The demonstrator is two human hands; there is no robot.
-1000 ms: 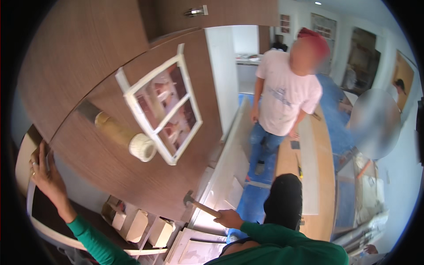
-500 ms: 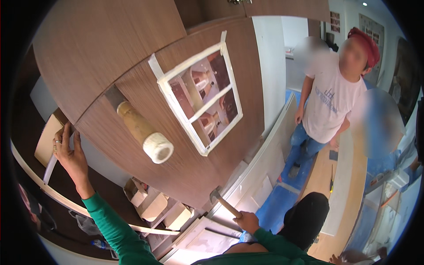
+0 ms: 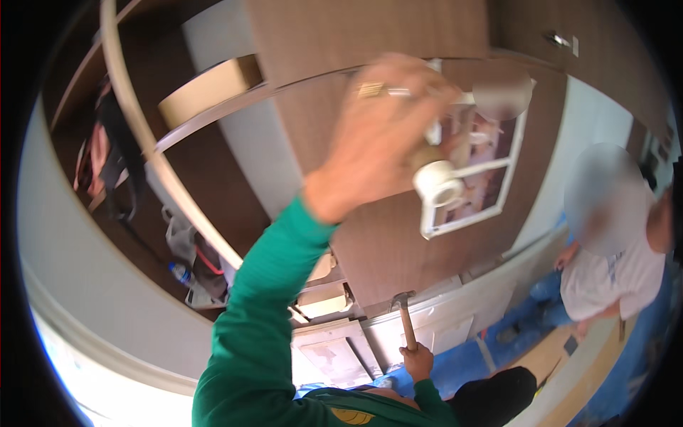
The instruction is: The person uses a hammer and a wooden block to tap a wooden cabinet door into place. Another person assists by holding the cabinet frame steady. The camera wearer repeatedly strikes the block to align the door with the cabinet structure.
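Left hand (image 3: 380,135) now raised before the panel; right hand (image 3: 417,359) keeps the hammer (image 3: 405,320).

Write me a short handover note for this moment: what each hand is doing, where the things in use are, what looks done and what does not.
Left hand: raised in front of the brown wall panel, blurred with motion; something thin and pale shows at the fingers, but I cannot tell what or whether it is gripped.
Right hand: low, closed around the wooden handle of a hammer, head pointing up near the panel's lower edge.
Nearby: a white frame and a pale cylinder mounted on the panel; another person stands to the right.
Done: frame appears fixed on the panel.
Left: cannot judge from this view.
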